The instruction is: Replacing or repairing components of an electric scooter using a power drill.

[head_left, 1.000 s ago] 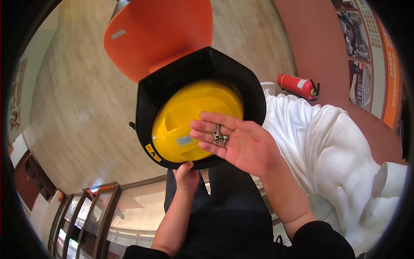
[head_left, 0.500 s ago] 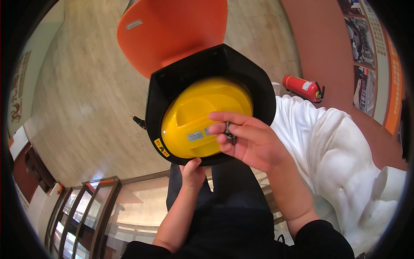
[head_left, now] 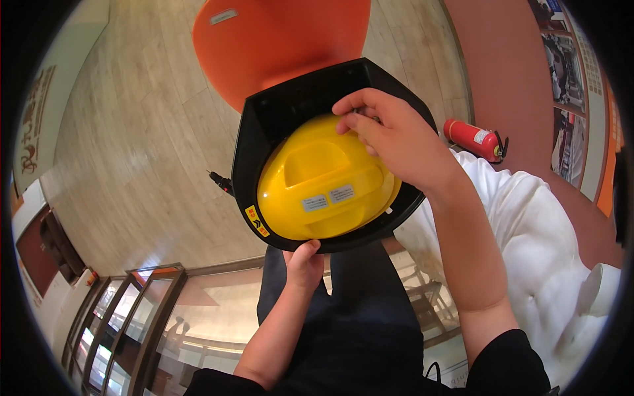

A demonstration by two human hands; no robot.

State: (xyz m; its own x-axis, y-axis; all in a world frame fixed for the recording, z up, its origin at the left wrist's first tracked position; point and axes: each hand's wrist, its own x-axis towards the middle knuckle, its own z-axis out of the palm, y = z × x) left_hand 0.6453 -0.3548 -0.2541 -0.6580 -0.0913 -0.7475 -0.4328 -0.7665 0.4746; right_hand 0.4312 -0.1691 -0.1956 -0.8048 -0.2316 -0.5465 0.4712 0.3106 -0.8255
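Plank floor (head_left: 145, 138) — yellow dome (head_left: 323, 168) in black tray (head_left: 254, 138), near edge in my left hand (head_left: 305, 265); my right hand (head_left: 404, 142), curled around screws (head_left: 377, 119), moved outward, bringing them nearer the far edge

Helmet (head_left: 314, 165) inside casing (head_left: 252, 129), chair (head_left: 284, 39) beyond, extinguisher (head_left: 472, 137) right.

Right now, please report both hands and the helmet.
Left hand gripping black tray, near rim. Right hand over yellow helmet, metal pieces held, mostly hidden. Helmet in tray, partly blocked by right hand.
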